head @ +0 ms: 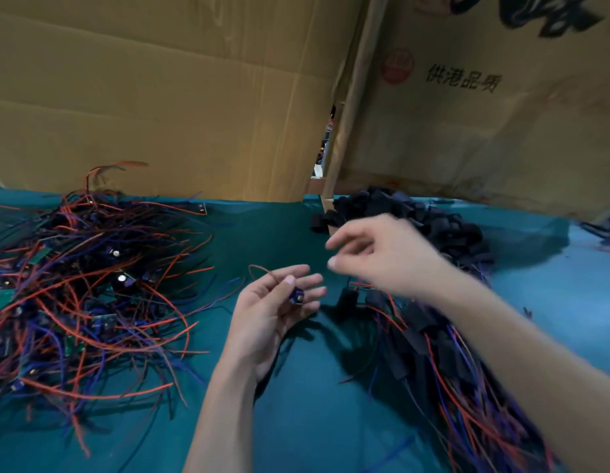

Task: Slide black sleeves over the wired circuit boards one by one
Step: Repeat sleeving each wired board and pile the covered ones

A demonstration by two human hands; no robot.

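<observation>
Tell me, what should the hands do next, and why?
Probably the right hand should reach on to the pile of black sleeves and pick one. It hovers empty just in front of that pile, while the left hand already pinches a bare circuit board by its wires.

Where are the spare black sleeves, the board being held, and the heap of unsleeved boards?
black sleeves (443, 220): head view, middle of the pile.
circuit board (296, 297): head view, its visible end at the left hand's fingers.
wired boards heap (92, 285): head view, tangle's centre.
</observation>
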